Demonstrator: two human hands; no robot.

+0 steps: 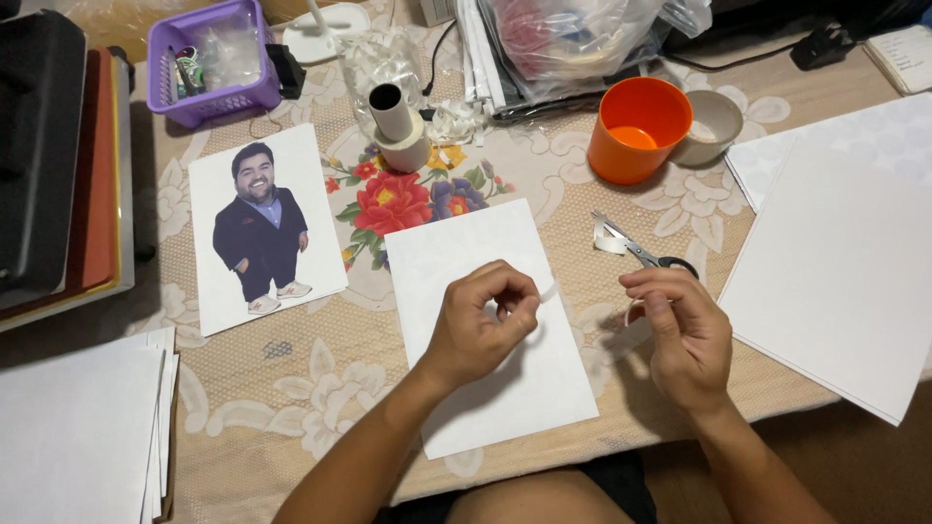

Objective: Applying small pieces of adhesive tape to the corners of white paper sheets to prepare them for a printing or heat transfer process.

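The left hand [481, 325] pinched a small, clear strip of tape [546, 291] above the blank white paper sheet [485, 388] on the desk; the right hand's [684, 330] fingers curled, seemingly grasping nothing. The flimsy, near-invisible strip could fold onto itself or stick crooked if it sagged.

Orange cup [637, 129], purple basket [214, 63], beige flower-patterned tablecloth [320, 388], white sheet [485, 330].

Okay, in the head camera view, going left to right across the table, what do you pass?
Black case → cut-out figure print → left hand over the blank white sheet → right hand → large white sheets.
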